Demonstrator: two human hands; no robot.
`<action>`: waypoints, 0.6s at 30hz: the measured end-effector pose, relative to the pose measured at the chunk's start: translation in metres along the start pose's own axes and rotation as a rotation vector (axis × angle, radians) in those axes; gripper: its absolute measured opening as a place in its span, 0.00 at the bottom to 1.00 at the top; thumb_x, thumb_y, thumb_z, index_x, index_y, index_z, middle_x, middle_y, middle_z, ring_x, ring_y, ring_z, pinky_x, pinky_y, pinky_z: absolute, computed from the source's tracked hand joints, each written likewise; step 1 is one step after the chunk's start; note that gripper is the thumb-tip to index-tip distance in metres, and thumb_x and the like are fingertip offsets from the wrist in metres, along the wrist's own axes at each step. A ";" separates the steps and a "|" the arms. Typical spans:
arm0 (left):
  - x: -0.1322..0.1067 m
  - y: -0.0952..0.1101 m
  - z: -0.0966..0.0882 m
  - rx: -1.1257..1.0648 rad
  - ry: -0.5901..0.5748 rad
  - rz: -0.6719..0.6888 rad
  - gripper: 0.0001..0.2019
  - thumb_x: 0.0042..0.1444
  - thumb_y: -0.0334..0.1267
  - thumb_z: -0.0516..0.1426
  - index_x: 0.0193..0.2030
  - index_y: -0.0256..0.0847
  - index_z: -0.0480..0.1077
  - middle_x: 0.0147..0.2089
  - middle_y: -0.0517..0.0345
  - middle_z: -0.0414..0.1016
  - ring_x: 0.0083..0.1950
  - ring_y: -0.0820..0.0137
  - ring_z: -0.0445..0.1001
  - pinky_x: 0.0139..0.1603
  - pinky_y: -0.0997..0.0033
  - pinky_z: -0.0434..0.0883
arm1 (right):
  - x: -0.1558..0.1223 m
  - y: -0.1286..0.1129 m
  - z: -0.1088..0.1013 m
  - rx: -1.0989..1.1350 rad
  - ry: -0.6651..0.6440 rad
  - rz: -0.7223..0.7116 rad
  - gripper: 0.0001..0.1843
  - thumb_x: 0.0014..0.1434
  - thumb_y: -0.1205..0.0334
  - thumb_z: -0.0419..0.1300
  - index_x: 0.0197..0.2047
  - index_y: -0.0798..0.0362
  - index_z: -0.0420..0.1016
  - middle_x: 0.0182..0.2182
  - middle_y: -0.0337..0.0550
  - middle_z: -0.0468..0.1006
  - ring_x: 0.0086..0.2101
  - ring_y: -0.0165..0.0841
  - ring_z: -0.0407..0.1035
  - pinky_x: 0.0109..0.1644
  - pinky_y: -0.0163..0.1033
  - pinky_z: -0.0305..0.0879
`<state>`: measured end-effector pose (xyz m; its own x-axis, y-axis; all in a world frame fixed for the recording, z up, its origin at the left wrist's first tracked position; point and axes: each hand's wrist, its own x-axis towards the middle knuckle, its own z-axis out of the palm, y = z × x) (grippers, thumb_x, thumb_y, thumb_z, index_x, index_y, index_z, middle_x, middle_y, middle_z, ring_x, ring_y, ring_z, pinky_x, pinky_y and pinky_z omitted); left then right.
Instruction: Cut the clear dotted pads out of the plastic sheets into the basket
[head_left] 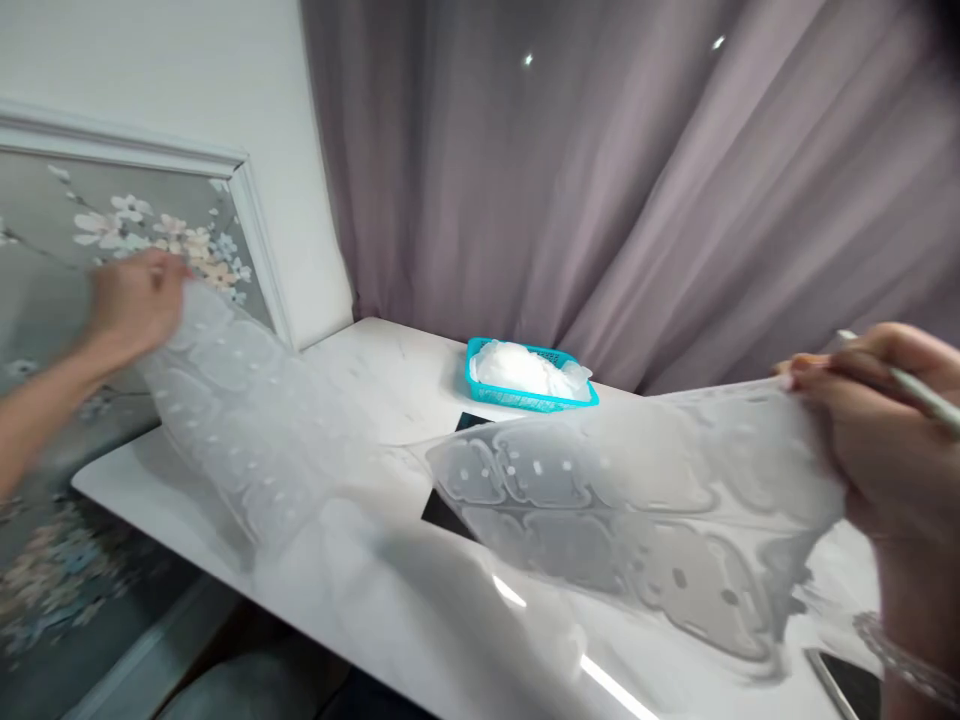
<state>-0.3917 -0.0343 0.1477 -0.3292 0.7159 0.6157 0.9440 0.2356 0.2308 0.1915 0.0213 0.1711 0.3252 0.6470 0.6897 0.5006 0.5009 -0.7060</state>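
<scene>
I hold a long translucent plastic sheet (585,500) printed with rounded outlines and small dots, stretched over the white table (390,380). My left hand (135,300) is raised at the far left and pinches one end of the sheet; it is blurred by motion. My right hand (877,420) at the right edge grips the other end, and a thin pale stick-like tool (915,390) lies across its fingers. The sheet sags in the middle and touches the tabletop.
A turquoise basket (532,395) with crumpled white plastic stands at the back of the table. A dark flat object (450,510) lies under the sheet. A framed floral picture (150,230) leans at the left. Purple curtains (637,170) hang behind. A phone corner (847,680) shows bottom right.
</scene>
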 end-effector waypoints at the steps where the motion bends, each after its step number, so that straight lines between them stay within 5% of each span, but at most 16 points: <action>1: -0.001 0.001 0.011 0.026 -0.021 -0.002 0.21 0.69 0.42 0.39 0.50 0.33 0.68 0.30 0.73 0.74 0.35 0.77 0.69 0.44 0.81 0.63 | -0.005 0.000 0.010 -0.031 -0.071 0.089 0.11 0.49 0.66 0.62 0.20 0.49 0.65 0.19 0.36 0.71 0.15 0.21 0.54 0.19 0.40 0.38; 3: -0.003 0.008 0.036 0.047 -0.087 0.023 0.22 0.69 0.44 0.41 0.47 0.32 0.71 0.31 0.71 0.75 0.35 0.79 0.70 0.43 0.83 0.62 | -0.014 0.015 0.029 -0.164 -0.233 0.186 0.10 0.49 0.71 0.58 0.20 0.48 0.64 0.22 0.38 0.74 0.16 0.24 0.57 0.19 0.40 0.44; 6: -0.009 0.033 0.072 0.019 -0.202 0.111 0.23 0.71 0.44 0.40 0.48 0.29 0.70 0.38 0.65 0.78 0.40 0.79 0.72 0.44 0.81 0.60 | -0.028 0.063 0.052 -0.455 -0.497 0.094 0.13 0.46 0.75 0.57 0.19 0.47 0.65 0.17 0.39 0.69 0.17 0.28 0.59 0.24 0.41 0.51; 11: -0.049 0.092 0.122 -0.143 -0.402 0.386 0.18 0.70 0.41 0.45 0.48 0.30 0.70 0.54 0.47 0.75 0.55 0.67 0.69 0.53 0.70 0.60 | -0.071 0.115 0.085 -0.627 -0.610 -0.052 0.14 0.47 0.78 0.55 0.21 0.49 0.61 0.15 0.33 0.57 0.17 0.29 0.52 0.27 0.39 0.46; 14: -0.096 0.118 0.143 -0.257 -0.609 0.608 0.11 0.61 0.44 0.58 0.43 0.39 0.73 0.48 0.55 0.77 0.51 0.66 0.72 0.52 0.70 0.63 | -0.109 0.097 0.117 -0.565 -0.831 -0.195 0.08 0.54 0.74 0.54 0.28 0.52 0.66 0.22 0.39 0.69 0.24 0.33 0.63 0.30 0.37 0.53; 18: -0.138 0.124 0.156 -0.305 -0.702 0.697 0.08 0.63 0.41 0.55 0.40 0.40 0.70 0.44 0.53 0.73 0.47 0.62 0.71 0.51 0.63 0.63 | -0.165 0.043 0.170 -0.399 -1.158 -0.421 0.06 0.60 0.71 0.56 0.34 0.51 0.70 0.30 0.41 0.74 0.34 0.33 0.69 0.38 0.34 0.60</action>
<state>-0.2255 -0.0018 -0.0261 0.4669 0.8747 0.1301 0.8432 -0.4847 0.2324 0.0228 0.0341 -0.0004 -0.6941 0.7008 0.1647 0.6623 0.7113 -0.2354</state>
